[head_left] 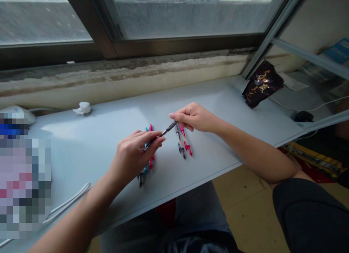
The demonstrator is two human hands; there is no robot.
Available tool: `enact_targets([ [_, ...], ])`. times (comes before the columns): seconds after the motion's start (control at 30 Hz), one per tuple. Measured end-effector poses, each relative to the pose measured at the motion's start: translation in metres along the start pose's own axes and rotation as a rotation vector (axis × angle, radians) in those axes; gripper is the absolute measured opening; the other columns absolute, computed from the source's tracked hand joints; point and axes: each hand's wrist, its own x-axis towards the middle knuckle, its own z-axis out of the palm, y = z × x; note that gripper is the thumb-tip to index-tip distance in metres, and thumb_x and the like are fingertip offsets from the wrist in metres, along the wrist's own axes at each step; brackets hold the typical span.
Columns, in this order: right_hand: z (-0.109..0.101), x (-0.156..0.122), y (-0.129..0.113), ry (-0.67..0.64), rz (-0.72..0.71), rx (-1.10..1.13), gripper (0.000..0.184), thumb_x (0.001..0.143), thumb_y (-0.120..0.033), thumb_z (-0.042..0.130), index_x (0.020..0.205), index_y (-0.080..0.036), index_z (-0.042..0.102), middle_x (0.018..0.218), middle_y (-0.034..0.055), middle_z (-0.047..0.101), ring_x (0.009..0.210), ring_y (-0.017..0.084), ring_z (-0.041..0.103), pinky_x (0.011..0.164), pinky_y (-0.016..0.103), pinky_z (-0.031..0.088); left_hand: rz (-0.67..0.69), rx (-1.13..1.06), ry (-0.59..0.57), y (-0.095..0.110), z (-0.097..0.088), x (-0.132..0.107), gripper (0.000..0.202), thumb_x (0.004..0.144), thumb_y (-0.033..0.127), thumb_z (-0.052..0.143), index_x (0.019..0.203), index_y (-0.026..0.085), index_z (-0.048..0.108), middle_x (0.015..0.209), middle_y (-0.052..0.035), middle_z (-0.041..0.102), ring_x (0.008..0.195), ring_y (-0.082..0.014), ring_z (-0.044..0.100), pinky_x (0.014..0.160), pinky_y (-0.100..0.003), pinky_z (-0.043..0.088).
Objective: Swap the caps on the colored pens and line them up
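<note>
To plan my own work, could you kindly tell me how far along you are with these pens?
Already down: a cluster of pink and teal pens beneath the left hand, and a pink and grey group of pens on the pale grey desk. In hand: a silver-and-black pen, held by the left hand and the right hand together. Left: both groups lie loose on the desk.

Beyond the left hand [133,158] and the right hand [195,116] there is a wide window [185,16] with dark metal frame, above a stained sill [122,76]. Under them is a pale grey desk [81,147], and tan floor tiles [251,209] are to the right.
</note>
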Motion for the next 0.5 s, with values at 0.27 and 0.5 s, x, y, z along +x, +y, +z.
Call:
enact_targets([
  [0.27,-0.002,0.004,0.01,0.048,0.009,0.064,0.064,0.1,-0.069,0.069,0.064,-0.018,0.057,0.054,-0.0039,0.053,0.051,0.007,0.041,0.054,0.024,0.03,0.031,-0.193,-0.171,-0.002,0.006,-0.005,0.046,0.108,0.034,0.062,0.152,0.023,0.059,0.087,0.0015,0.08,0.066,-0.0112,0.065,0.07,-0.023,0.057],
  [0.5,-0.009,-0.001,0.003,-0.13,-0.104,0.0,0.065,0.105,-0.07,0.061,0.065,-0.019,0.053,0.057,-0.0042,0.051,0.055,0.008,0.042,0.058,0.025,0.034,-0.105,-0.249,-0.238,0.001,0.001,-0.003,0.034,0.11,0.039,0.061,0.139,0.022,0.067,0.09,-0.0018,0.086,0.055,-0.0108,0.068,0.059,-0.021,0.054],
])
